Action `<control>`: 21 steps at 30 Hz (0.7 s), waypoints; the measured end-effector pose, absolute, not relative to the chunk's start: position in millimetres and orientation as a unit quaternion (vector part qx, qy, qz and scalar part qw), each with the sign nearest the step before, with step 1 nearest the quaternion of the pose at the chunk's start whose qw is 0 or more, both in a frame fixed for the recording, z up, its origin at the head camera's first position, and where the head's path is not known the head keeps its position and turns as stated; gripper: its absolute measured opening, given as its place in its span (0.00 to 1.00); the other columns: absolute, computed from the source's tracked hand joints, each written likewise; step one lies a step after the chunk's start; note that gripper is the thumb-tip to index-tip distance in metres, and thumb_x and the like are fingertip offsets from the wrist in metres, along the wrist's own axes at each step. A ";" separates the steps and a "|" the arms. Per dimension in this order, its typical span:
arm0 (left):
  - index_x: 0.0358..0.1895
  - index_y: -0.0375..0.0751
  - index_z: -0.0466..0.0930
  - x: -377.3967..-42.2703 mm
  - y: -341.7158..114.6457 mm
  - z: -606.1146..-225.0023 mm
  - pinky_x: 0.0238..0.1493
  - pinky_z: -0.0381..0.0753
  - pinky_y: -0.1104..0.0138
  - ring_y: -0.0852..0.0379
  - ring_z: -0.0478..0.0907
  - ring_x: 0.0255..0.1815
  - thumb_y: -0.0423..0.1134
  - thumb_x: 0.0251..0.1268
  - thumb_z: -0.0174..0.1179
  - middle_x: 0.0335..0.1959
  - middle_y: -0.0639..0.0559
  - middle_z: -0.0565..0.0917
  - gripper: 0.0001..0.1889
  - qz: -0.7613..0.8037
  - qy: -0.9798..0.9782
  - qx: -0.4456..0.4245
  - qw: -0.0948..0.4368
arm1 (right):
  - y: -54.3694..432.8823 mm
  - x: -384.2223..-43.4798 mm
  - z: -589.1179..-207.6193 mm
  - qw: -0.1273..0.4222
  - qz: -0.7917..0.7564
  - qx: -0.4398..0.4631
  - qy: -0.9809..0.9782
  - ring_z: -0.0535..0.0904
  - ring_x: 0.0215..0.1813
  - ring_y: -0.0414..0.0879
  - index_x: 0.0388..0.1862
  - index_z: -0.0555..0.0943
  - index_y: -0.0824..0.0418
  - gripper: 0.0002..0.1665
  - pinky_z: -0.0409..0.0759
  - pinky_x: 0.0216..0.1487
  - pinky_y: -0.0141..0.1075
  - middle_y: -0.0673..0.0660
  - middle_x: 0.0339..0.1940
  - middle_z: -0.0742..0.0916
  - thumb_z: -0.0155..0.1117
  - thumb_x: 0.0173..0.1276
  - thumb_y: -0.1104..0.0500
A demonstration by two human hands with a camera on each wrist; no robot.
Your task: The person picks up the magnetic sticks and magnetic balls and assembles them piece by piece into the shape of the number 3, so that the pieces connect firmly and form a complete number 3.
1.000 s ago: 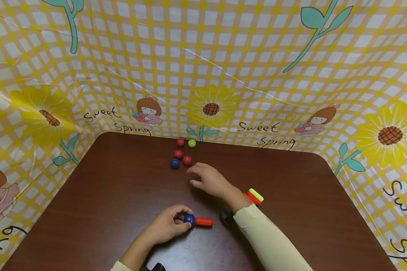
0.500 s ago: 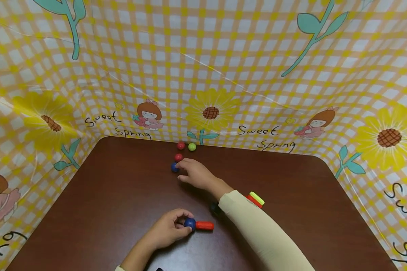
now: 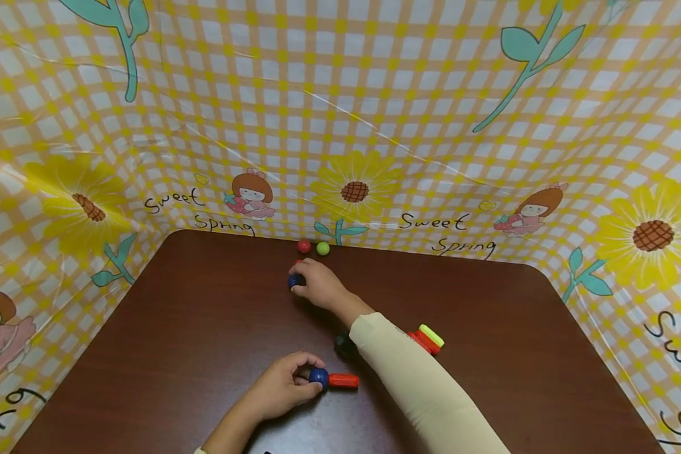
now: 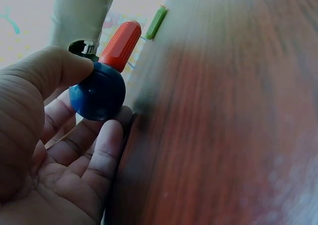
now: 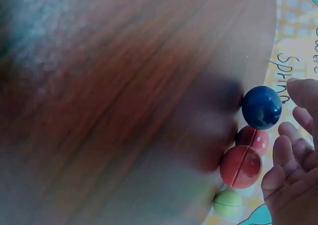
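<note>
My left hand pinches a blue ball between thumb and fingers in the near middle of the table. A short red ribbed rod sticks out of that ball, pointing right. Farther off, my right hand reaches over a second blue ball, thumb and fingers spread about it with a gap showing in the right wrist view. Beside this ball lie red balls and a light-green ball. In the head view the right hand partly hides the nearer red ones.
To the right, partly behind the right sleeve, lie red rods and a yellow-green rod. A checked, flower-printed cloth rises along the back and sides of the brown table.
My right hand has moved left and away, past a red ball to the far blue ball. The left hand keeps hold of its blue ball and rod.
</note>
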State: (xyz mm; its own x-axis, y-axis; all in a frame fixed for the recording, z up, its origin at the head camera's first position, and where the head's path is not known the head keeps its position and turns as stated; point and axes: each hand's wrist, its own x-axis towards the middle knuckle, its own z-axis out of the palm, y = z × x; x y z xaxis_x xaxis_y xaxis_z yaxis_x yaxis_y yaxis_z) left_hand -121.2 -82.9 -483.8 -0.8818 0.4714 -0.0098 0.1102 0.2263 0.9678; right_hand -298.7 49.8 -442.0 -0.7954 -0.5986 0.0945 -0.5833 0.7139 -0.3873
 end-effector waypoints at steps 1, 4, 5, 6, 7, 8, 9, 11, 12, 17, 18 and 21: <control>0.49 0.43 0.81 -121.4 -82.9 -484.0 0.40 0.80 0.70 0.58 0.80 0.42 0.35 0.62 0.67 0.43 0.51 0.81 0.13 0.593 0.767 0.190 0.153 | 49.9 -299.0 -442.7 0.019 -0.199 -0.317 0.927 0.79 0.54 0.48 0.57 0.80 0.60 0.20 0.75 0.58 0.40 0.56 0.54 0.81 0.68 0.69 0.56; 0.49 0.43 0.81 -121.8 -82.7 -484.5 0.40 0.80 0.70 0.58 0.80 0.41 0.35 0.62 0.67 0.43 0.51 0.81 0.13 0.593 0.767 0.192 0.153 | 50.0 -298.8 -444.5 0.020 -0.181 -0.318 0.931 0.79 0.55 0.48 0.57 0.81 0.60 0.19 0.75 0.59 0.41 0.56 0.55 0.81 0.69 0.68 0.56; 0.49 0.44 0.81 -121.8 -82.6 -484.7 0.40 0.80 0.70 0.58 0.80 0.41 0.35 0.62 0.68 0.43 0.51 0.81 0.13 0.593 0.767 0.192 0.153 | 50.0 -298.4 -445.1 0.021 -0.174 -0.318 0.932 0.78 0.56 0.48 0.57 0.81 0.60 0.20 0.75 0.59 0.41 0.56 0.56 0.81 0.69 0.69 0.56; 0.49 0.44 0.81 -121.7 -82.5 -484.8 0.39 0.80 0.70 0.58 0.80 0.40 0.35 0.62 0.68 0.43 0.51 0.81 0.13 0.593 0.767 0.192 0.152 | 50.0 -297.8 -445.5 0.023 -0.168 -0.319 0.932 0.78 0.57 0.49 0.57 0.81 0.59 0.20 0.75 0.59 0.41 0.56 0.57 0.81 0.69 0.68 0.56; 0.49 0.44 0.81 -121.9 -82.3 -484.9 0.39 0.80 0.70 0.58 0.80 0.40 0.35 0.62 0.68 0.42 0.51 0.81 0.13 0.592 0.768 0.191 0.152 | 49.9 -297.1 -446.2 0.026 -0.163 -0.319 0.933 0.78 0.58 0.49 0.58 0.81 0.59 0.20 0.74 0.60 0.41 0.56 0.57 0.81 0.69 0.69 0.56; 0.49 0.44 0.81 -122.0 -82.1 -485.1 0.39 0.80 0.70 0.58 0.80 0.40 0.35 0.62 0.68 0.42 0.51 0.81 0.13 0.592 0.768 0.191 0.152 | 49.8 -296.3 -446.7 0.030 -0.157 -0.320 0.934 0.78 0.58 0.49 0.58 0.80 0.59 0.20 0.74 0.60 0.41 0.56 0.58 0.81 0.68 0.69 0.56; 0.49 0.44 0.81 -122.1 -81.8 -485.2 0.39 0.80 0.70 0.58 0.80 0.40 0.35 0.62 0.68 0.42 0.51 0.81 0.12 0.592 0.768 0.191 0.152 | 49.6 -295.6 -447.2 0.032 -0.153 -0.320 0.934 0.78 0.58 0.49 0.59 0.80 0.59 0.21 0.74 0.60 0.41 0.56 0.58 0.81 0.68 0.69 0.55; 0.48 0.44 0.81 -122.1 -81.5 -485.6 0.40 0.80 0.70 0.59 0.80 0.40 0.35 0.62 0.68 0.42 0.51 0.81 0.12 0.592 0.768 0.191 0.152 | 49.4 -294.5 -448.3 0.036 -0.146 -0.322 0.935 0.78 0.58 0.49 0.59 0.79 0.58 0.21 0.74 0.60 0.41 0.56 0.58 0.81 0.68 0.69 0.55; 0.48 0.43 0.81 -122.0 -81.4 -485.7 0.39 0.80 0.70 0.59 0.80 0.40 0.35 0.62 0.68 0.41 0.52 0.81 0.12 0.592 0.768 0.191 0.152 | 49.2 -294.1 -448.5 0.037 -0.146 -0.324 0.934 0.78 0.58 0.49 0.59 0.79 0.58 0.21 0.75 0.59 0.41 0.56 0.57 0.82 0.68 0.69 0.55; 0.48 0.44 0.81 -121.8 -81.7 -485.5 0.40 0.80 0.70 0.58 0.80 0.40 0.35 0.62 0.67 0.41 0.52 0.81 0.12 0.592 0.768 0.191 0.151 | 49.2 -292.8 -448.0 0.037 -0.165 -0.334 0.927 0.79 0.53 0.47 0.55 0.80 0.58 0.18 0.76 0.55 0.39 0.55 0.53 0.82 0.70 0.68 0.55; 0.48 0.44 0.81 -121.9 -81.9 -485.5 0.40 0.80 0.70 0.58 0.80 0.40 0.35 0.62 0.67 0.41 0.52 0.82 0.12 0.592 0.768 0.191 0.151 | 49.5 -292.5 -448.0 0.038 -0.170 -0.336 0.925 0.79 0.52 0.47 0.54 0.80 0.58 0.18 0.76 0.55 0.39 0.55 0.52 0.82 0.70 0.68 0.55; 0.49 0.43 0.81 -122.0 -82.5 -485.4 0.40 0.80 0.70 0.58 0.80 0.40 0.35 0.62 0.67 0.42 0.52 0.82 0.12 0.592 0.768 0.190 0.152 | 51.3 -290.7 -446.7 0.041 -0.189 -0.344 0.919 0.79 0.51 0.47 0.52 0.80 0.59 0.17 0.76 0.54 0.39 0.55 0.51 0.82 0.71 0.67 0.57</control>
